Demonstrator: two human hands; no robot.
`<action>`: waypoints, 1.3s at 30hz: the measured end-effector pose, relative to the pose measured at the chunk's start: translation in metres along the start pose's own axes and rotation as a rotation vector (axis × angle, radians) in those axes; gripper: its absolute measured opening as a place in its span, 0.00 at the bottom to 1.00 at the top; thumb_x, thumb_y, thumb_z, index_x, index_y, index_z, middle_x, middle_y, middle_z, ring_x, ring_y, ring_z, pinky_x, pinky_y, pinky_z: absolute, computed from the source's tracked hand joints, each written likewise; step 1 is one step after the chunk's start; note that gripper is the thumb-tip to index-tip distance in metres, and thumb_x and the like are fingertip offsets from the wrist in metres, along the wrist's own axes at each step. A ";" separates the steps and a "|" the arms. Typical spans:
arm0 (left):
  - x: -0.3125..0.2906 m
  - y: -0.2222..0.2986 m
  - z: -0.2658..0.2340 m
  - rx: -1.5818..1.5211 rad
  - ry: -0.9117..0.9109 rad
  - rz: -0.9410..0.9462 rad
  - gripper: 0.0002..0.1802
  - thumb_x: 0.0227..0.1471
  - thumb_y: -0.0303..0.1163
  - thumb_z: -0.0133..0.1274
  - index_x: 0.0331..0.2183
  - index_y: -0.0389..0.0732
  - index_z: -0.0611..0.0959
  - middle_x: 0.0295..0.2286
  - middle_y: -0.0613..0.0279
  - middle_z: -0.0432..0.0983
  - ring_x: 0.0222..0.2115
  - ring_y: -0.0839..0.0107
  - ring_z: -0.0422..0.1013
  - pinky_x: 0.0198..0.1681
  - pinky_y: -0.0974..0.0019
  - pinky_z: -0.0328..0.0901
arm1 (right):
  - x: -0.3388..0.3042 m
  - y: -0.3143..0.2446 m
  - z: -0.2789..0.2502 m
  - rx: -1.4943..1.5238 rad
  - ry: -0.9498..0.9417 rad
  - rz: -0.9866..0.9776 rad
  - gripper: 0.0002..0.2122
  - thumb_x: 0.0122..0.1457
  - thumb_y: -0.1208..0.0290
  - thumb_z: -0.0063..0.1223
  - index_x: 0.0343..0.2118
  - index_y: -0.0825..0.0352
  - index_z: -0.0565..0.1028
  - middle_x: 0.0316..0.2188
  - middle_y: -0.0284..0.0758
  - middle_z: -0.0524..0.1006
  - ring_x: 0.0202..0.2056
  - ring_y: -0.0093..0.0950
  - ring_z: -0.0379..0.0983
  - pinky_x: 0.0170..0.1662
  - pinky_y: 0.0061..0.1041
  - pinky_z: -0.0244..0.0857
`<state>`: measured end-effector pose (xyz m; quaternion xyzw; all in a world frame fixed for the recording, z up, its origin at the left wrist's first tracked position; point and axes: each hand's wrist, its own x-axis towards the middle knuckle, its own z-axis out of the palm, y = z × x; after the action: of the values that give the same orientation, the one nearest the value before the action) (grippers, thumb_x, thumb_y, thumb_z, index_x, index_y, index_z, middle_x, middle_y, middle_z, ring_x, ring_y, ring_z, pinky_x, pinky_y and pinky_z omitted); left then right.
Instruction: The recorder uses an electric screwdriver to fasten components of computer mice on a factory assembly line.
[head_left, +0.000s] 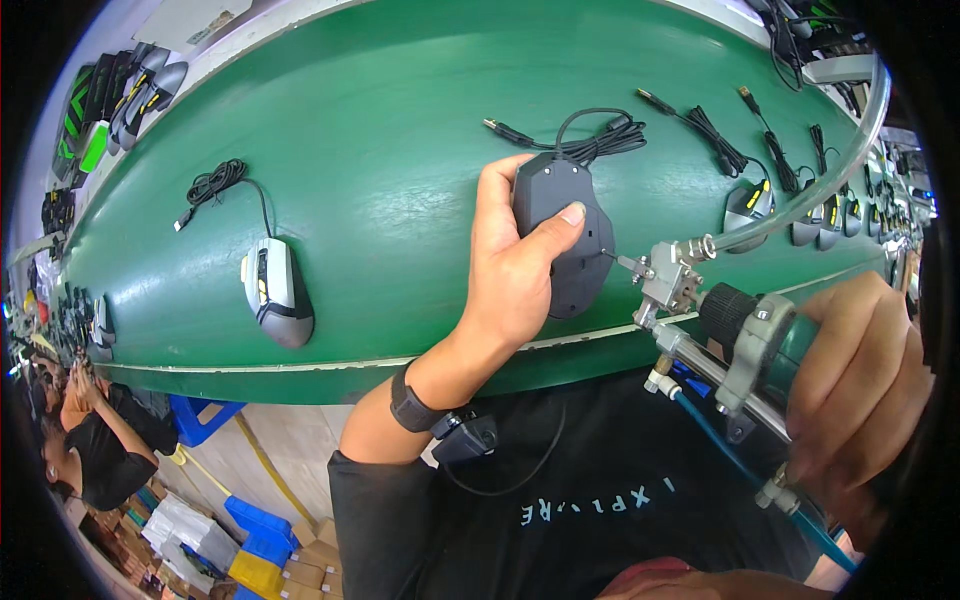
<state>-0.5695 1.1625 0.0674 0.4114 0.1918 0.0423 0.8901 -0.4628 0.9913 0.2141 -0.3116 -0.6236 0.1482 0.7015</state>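
Observation:
A dark computer mouse (572,255) is in my left hand (510,265), bottom side up. My fingers wrap its left side and my thumb presses on its underside, where small screw holes show. Its bundled black cable (610,140) lies beyond it on the green conveyor belt. My right hand (860,390) is closed around a powered screwdriver (745,335) with a metal head, a clear feed hose (825,190) and a blue-green air tube (715,430). The screwdriver's thin tip reaches the right edge of the mouse's underside; whether a screw sits there is too small to tell.
A grey and white mouse (277,292) with its coiled cable lies left on the belt (400,220). Several more mice, one nearby (748,212), line the belt's right. Mouse parts (140,95) sit on the far-left ledge. Another person (110,440) works at lower left, near blue crates (260,530).

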 end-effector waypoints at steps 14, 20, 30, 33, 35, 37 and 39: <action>0.006 0.003 -0.013 -0.185 -0.002 -0.071 0.20 0.64 0.38 0.37 0.49 0.35 0.71 0.41 0.55 0.75 0.40 0.66 0.73 0.45 0.62 0.69 | 0.007 -0.034 -0.029 0.316 -0.323 -0.236 0.07 0.50 0.89 0.52 0.26 0.71 0.80 0.26 0.38 0.82 0.26 0.25 0.80 0.33 0.16 0.77; 0.002 0.000 -0.012 -0.146 -0.061 -0.085 0.23 0.66 0.40 0.35 0.52 0.34 0.69 0.42 0.54 0.75 0.40 0.67 0.74 0.45 0.63 0.69 | -0.009 0.012 0.013 0.308 -0.038 -0.273 0.11 0.49 0.92 0.46 0.24 0.72 0.80 0.26 0.40 0.81 0.27 0.24 0.80 0.35 0.13 0.76; -0.006 0.003 -0.016 -0.149 -0.102 -0.071 0.21 0.67 0.38 0.34 0.52 0.33 0.70 0.42 0.56 0.75 0.41 0.70 0.73 0.46 0.67 0.68 | 0.010 0.029 0.016 0.103 -0.136 -0.102 0.08 0.50 0.90 0.54 0.26 0.70 0.81 0.29 0.36 0.81 0.32 0.21 0.80 0.40 0.12 0.76; -0.008 0.004 -0.018 -0.126 -0.084 -0.081 0.21 0.67 0.38 0.35 0.53 0.34 0.69 0.42 0.58 0.75 0.41 0.72 0.73 0.47 0.68 0.67 | 0.011 0.031 0.015 0.118 -0.151 -0.113 0.08 0.50 0.90 0.55 0.27 0.70 0.81 0.29 0.36 0.82 0.32 0.22 0.80 0.41 0.12 0.76; -0.008 0.004 -0.019 -0.133 -0.101 -0.079 0.21 0.67 0.38 0.36 0.53 0.34 0.70 0.42 0.59 0.74 0.41 0.72 0.72 0.47 0.68 0.66 | 0.012 0.034 0.017 0.163 -0.152 -0.178 0.08 0.50 0.90 0.55 0.27 0.70 0.81 0.29 0.36 0.81 0.32 0.22 0.80 0.41 0.13 0.76; -0.008 0.005 -0.019 -0.127 -0.098 -0.072 0.21 0.67 0.38 0.36 0.53 0.34 0.70 0.42 0.59 0.74 0.41 0.73 0.72 0.47 0.68 0.66 | 0.008 0.036 0.020 0.151 -0.105 -0.249 0.08 0.50 0.91 0.54 0.26 0.70 0.81 0.29 0.36 0.81 0.32 0.23 0.80 0.40 0.13 0.76; -0.008 0.005 -0.020 -0.121 -0.096 -0.066 0.21 0.67 0.38 0.35 0.53 0.34 0.70 0.42 0.59 0.74 0.42 0.73 0.72 0.47 0.68 0.66 | 0.010 0.033 0.019 0.146 -0.117 -0.200 0.09 0.49 0.92 0.54 0.26 0.70 0.81 0.28 0.37 0.81 0.32 0.23 0.80 0.40 0.12 0.76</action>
<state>-0.5840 1.1784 0.0619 0.3519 0.1596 0.0049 0.9223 -0.4729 1.0276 0.2021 -0.1867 -0.6791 0.1404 0.6959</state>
